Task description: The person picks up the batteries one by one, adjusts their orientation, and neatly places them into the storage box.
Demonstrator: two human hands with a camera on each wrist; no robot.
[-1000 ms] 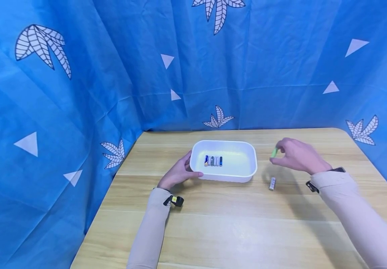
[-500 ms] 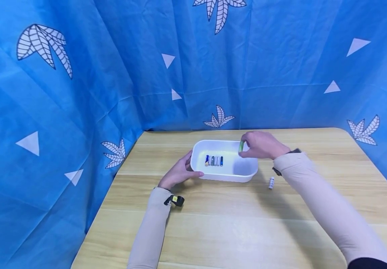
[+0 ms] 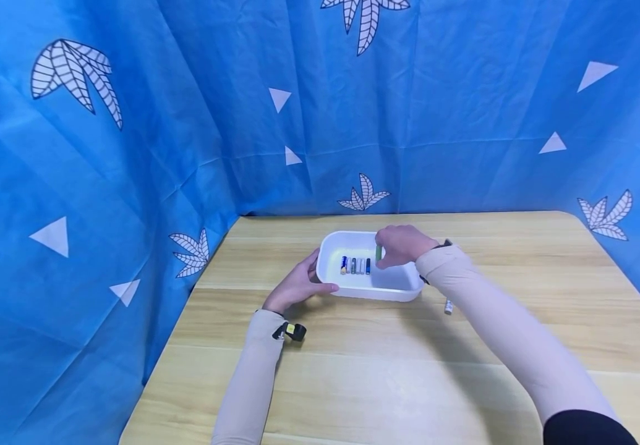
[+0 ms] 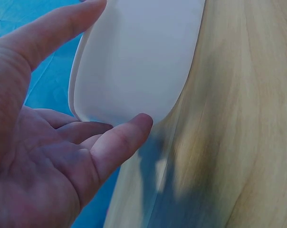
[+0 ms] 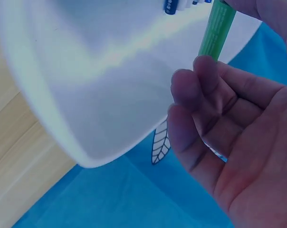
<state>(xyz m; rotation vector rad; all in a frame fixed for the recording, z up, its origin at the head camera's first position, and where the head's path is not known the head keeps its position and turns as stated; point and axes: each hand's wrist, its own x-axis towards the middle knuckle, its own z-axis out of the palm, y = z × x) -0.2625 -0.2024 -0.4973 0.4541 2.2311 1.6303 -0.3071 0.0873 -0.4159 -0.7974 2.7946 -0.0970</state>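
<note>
A white plastic tub (image 3: 375, 295) stands on the table. My left hand (image 3: 299, 285) holds its left end, thumb at the near corner and the other fingers around the side; the left wrist view shows the thumb (image 4: 129, 135) against the rim. Over the tub's middle, my right hand (image 3: 400, 245) pinches a green battery (image 3: 378, 253) by its two ends, between thumb and fingertips. In the right wrist view this green battery (image 5: 217, 31) hangs above the tub floor. Just left of it, several batteries (image 3: 355, 266) lie side by side in a row inside the tub.
A pale battery (image 3: 449, 307) lies on the wooden table (image 3: 364, 371) right of the tub, partly hidden by the right forearm. A blue curtain (image 3: 230, 111) with white leaf prints hangs behind and left of the table.
My right hand has carried the green battery leftward, from right of the tub to above its inside, close to the row. The left hand has stayed at the tub's left end.
</note>
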